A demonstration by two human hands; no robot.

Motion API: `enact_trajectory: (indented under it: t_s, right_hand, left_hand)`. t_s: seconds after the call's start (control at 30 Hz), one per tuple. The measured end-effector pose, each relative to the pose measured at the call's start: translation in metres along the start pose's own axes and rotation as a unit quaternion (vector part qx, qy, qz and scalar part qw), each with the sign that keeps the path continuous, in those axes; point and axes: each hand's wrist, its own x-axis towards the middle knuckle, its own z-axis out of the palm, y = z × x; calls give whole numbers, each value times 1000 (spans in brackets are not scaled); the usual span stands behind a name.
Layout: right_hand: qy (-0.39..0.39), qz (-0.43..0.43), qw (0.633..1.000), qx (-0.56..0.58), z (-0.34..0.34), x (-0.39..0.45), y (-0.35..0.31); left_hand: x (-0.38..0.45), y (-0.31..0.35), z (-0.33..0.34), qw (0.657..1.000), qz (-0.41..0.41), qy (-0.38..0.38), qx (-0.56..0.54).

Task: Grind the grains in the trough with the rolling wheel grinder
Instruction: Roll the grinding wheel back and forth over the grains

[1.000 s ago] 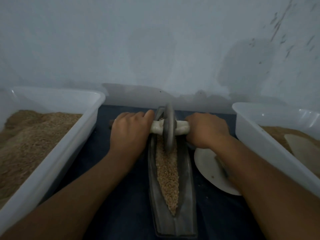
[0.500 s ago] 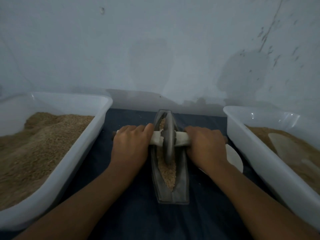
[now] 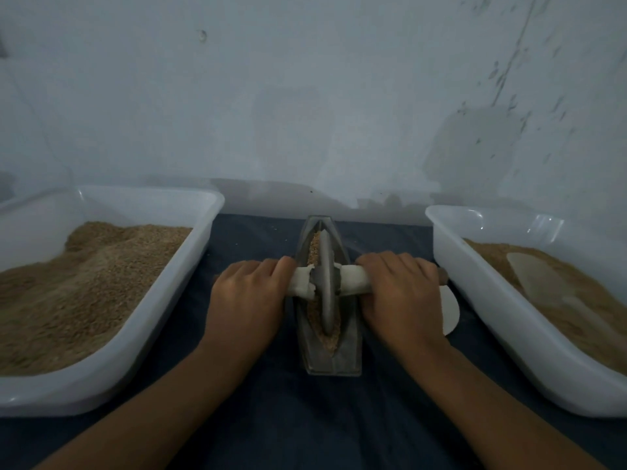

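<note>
A grey boat-shaped trough [image 3: 349, 351] lies lengthwise on the dark blue cloth in the middle. Tan grains [image 3: 314, 242] fill its groove. The grey grinding wheel [image 3: 326, 283] stands on edge in the groove, over the trough's near half. A pale wrapped axle handle [image 3: 353, 276] runs through the wheel. My left hand [image 3: 246, 296] grips the left end of the handle. Its right end is gripped by my right hand [image 3: 400, 293]. Both sets of fingers curl over the top of the handle.
A white tub [image 3: 169, 276] heaped with tan grain sits at the left. Another white tub [image 3: 475, 286] at the right holds finer brown meal and a pale scoop [image 3: 536, 279]. A white plate [image 3: 450, 310] shows beside my right hand. A pale wall rises behind.
Both hands have drawn the wheel back along the groove from the trough's far end toward its near half. The view has tilted up, so the trough looks shorter.
</note>
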Motion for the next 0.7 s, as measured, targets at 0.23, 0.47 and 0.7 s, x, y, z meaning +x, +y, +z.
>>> enact_trajectory:
  t_s: [0.23,0.47,0.7]
  right_hand:
    - [-58,16,998,-31,23,17,10]
    - [-191,38,976,-100,54,49,25]
    - [-286,32,952,-102,63,95,28]
  left_hand:
    - [22,-5,26,999,12,-24,41]
    - [58,-12,52,995,16,-49,82]
    - [71,-21,71,988,-45,-93,111]
